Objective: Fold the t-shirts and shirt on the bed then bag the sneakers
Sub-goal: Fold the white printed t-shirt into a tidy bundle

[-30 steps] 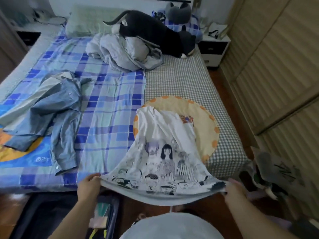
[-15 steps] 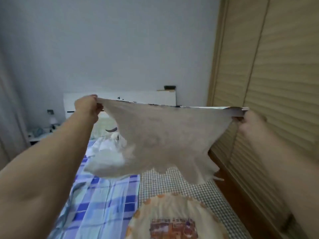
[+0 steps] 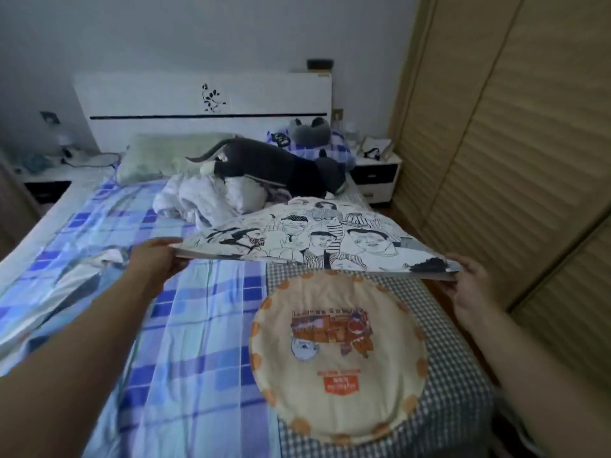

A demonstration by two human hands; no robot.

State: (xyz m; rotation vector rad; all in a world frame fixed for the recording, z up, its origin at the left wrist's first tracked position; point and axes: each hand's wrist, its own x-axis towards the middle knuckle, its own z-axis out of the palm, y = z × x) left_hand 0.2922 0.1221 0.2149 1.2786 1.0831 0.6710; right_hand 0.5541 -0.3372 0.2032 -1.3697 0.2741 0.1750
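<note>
A white t-shirt [image 3: 317, 236] printed with black line-drawn faces is stretched out flat above the bed [image 3: 198, 342], print side up. My left hand [image 3: 158, 259] grips its hem at the left corner and my right hand [image 3: 469, 285] grips the right corner. The far part of the t-shirt reaches toward the crumpled pale clothes [image 3: 205, 200] in the middle of the bed. A blue-grey shirt [image 3: 76, 279] lies blurred on the left of the bed. No sneakers are in view.
A round cream cushion [image 3: 337, 358] with orange spots lies on the checked sheet below the t-shirt. A dark plush cat [image 3: 281, 166] lies near the pillows. Wooden wardrobe doors [image 3: 512, 160] stand close on the right. A nightstand [image 3: 377, 173] is beside the headboard.
The t-shirt, held high in front of the wall half a second ago, has swung down and forward. It now hangs flat over the bed, print up, both hands still on the hem.
</note>
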